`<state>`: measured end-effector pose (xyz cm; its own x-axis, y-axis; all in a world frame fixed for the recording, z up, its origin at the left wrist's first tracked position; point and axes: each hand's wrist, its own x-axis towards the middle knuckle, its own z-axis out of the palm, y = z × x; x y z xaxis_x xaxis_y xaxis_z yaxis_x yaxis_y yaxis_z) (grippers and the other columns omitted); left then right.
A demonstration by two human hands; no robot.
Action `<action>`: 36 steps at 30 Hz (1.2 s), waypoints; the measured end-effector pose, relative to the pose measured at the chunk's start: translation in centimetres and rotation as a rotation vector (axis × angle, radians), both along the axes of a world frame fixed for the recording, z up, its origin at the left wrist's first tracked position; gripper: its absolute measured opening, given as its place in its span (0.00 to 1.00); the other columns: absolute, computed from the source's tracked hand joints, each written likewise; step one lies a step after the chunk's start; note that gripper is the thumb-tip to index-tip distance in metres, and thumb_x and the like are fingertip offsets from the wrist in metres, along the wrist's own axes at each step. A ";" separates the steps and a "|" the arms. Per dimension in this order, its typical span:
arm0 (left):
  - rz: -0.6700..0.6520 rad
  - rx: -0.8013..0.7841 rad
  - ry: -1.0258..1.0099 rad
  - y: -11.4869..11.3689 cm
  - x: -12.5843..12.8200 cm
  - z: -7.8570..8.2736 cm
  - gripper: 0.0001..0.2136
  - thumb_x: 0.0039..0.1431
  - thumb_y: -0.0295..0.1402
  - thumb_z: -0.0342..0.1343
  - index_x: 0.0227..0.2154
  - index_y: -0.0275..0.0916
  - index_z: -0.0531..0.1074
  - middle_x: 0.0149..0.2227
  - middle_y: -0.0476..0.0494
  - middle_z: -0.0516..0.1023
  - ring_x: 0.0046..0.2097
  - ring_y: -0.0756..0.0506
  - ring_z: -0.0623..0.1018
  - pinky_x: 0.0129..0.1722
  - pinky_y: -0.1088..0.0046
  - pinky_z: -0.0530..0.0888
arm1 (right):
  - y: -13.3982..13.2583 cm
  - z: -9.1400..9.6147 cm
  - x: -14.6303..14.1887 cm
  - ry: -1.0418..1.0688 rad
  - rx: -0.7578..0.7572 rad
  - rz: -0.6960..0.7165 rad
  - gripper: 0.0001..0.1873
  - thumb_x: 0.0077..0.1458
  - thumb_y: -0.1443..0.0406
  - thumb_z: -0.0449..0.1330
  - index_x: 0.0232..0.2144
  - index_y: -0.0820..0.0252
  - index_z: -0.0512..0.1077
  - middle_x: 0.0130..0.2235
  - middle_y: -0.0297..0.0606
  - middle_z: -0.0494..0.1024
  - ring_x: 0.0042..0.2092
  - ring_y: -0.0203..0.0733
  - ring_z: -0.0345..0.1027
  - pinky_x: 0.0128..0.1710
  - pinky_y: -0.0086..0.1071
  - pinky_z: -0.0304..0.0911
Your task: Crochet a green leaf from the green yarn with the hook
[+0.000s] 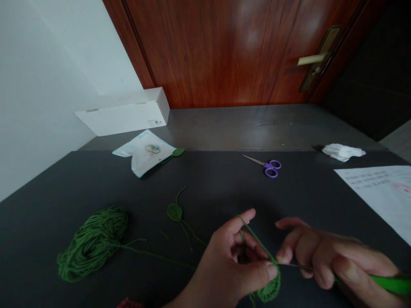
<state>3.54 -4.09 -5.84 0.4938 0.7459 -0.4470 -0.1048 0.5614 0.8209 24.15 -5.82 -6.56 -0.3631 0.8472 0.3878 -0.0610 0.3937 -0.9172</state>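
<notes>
At the left, the bundle of green yarn [93, 244] lay loose on the tabletop [212, 184], and the stitching in hand seemed best served by letting its strand [157, 256] run freely, clear of the small green leaf [175, 212] and its trailing ends. The left hand [227, 261] had its thumb and fingers clamped on the green crochet piece [272, 288], with yarn carried over a raised finger; an even pull there, neither tight nor slack, would probably have suited the stitches, and a pinch close to the working edge would have steadied them. The right hand [324, 252] was closed around the hook [390, 283] by its green handle, and small, level turns of the wrist looked the safest way to avoid splitting the yarn. Whether the hook's tip sat inside a loop was too small to tell. As for placing, the bundle was well to the left of both hands, and the leaf nearer, beyond the left hand's outer side. The crochet piece hung under the left thumb, between the hands, its lower part in view; the right fingertips came near its upper edge, touching or not, I could not tell.
</notes>
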 end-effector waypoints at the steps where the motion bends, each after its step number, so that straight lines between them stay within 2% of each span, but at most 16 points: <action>1: 0.007 0.014 0.027 0.0 0.1 0.2 0.44 0.37 0.23 0.68 0.61 0.32 0.58 0.29 0.54 0.73 0.30 0.53 0.70 0.35 0.73 0.67 | -0.1 0.0 0.4 -0.062 0.026 0.034 0.20 0.64 0.51 0.51 0.29 0.53 0.74 0.26 0.36 0.76 0.37 0.52 0.76 0.56 0.52 0.60; 4: 0.023 0.064 0.107 0.1 0.4 0.8 0.43 0.39 0.23 0.66 0.62 0.30 0.56 0.28 0.54 0.73 0.30 0.52 0.70 0.37 0.72 0.68 | -0.2 -0.1 1.3 -0.215 0.104 0.105 0.19 0.67 0.54 0.47 0.31 0.53 0.73 0.29 0.36 0.76 0.39 0.50 0.76 0.58 0.51 0.57; 7: 0.009 0.122 0.186 0.0 0.6 1.2 0.41 0.41 0.24 0.63 0.62 0.30 0.56 0.29 0.53 0.73 0.30 0.51 0.70 0.35 0.72 0.67 | -0.4 0.0 1.4 -0.293 0.149 0.111 0.19 0.67 0.54 0.47 0.32 0.53 0.72 0.30 0.36 0.78 0.41 0.49 0.76 0.59 0.50 0.57; 13: 0.008 0.205 0.254 -0.1 0.6 0.8 0.39 0.43 0.25 0.59 0.62 0.30 0.55 0.29 0.53 0.73 0.30 0.50 0.71 0.34 0.70 0.67 | -0.5 0.0 1.0 -0.338 0.173 0.118 0.17 0.67 0.55 0.49 0.32 0.55 0.71 0.32 0.37 0.79 0.42 0.48 0.76 0.59 0.46 0.57; 15: 0.009 0.213 0.242 -0.1 0.6 0.6 0.39 0.43 0.25 0.59 0.62 0.30 0.55 0.29 0.53 0.73 0.30 0.50 0.71 0.35 0.70 0.67 | -0.5 -0.3 0.6 -0.254 0.096 0.085 0.18 0.67 0.55 0.49 0.31 0.55 0.71 0.31 0.36 0.77 0.41 0.47 0.76 0.59 0.46 0.58; 19: 0.037 0.204 0.195 -0.2 0.5 0.2 0.40 0.43 0.26 0.61 0.62 0.33 0.55 0.29 0.53 0.73 0.30 0.50 0.71 0.35 0.69 0.67 | -0.6 -0.8 -0.7 0.088 -0.202 -0.072 0.20 0.66 0.55 0.50 0.26 0.53 0.73 0.26 0.31 0.75 0.36 0.42 0.76 0.57 0.39 0.61; 21: 0.061 0.198 0.145 -0.3 0.5 -0.1 0.39 0.43 0.26 0.61 0.61 0.34 0.56 0.29 0.53 0.73 0.30 0.50 0.71 0.37 0.69 0.67 | -0.5 -0.8 -1.3 0.230 -0.335 -0.101 0.19 0.65 0.55 0.52 0.25 0.52 0.74 0.25 0.30 0.76 0.35 0.41 0.76 0.54 0.36 0.63; 25: 0.085 0.189 0.046 -0.5 0.4 -0.8 0.35 0.45 0.27 0.61 0.59 0.35 0.60 0.31 0.51 0.74 0.32 0.51 0.70 0.37 0.70 0.67 | -0.5 -0.5 -1.7 0.332 -0.446 -0.106 0.20 0.65 0.56 0.52 0.25 0.52 0.75 0.25 0.30 0.76 0.36 0.41 0.76 0.55 0.36 0.63; 32: 0.105 0.134 0.019 -0.4 0.5 -0.8 0.35 0.43 0.26 0.61 0.58 0.33 0.60 0.30 0.52 0.72 0.31 0.51 0.70 0.35 0.71 0.65 | -0.7 -0.5 -1.2 0.259 -0.406 -0.119 0.20 0.64 0.54 0.53 0.24 0.52 0.75 0.25 0.31 0.76 0.35 0.43 0.76 0.54 0.37 0.63; 36: 0.106 0.123 0.082 -0.1 0.7 -0.3 0.37 0.41 0.26 0.60 0.58 0.31 0.59 0.29 0.53 0.72 0.30 0.51 0.69 0.34 0.71 0.65 | -1.0 -1.2 -0.6 0.126 -0.285 -0.111 0.20 0.65 0.55 0.51 0.25 0.52 0.74 0.26 0.32 0.76 0.38 0.45 0.76 0.58 0.42 0.59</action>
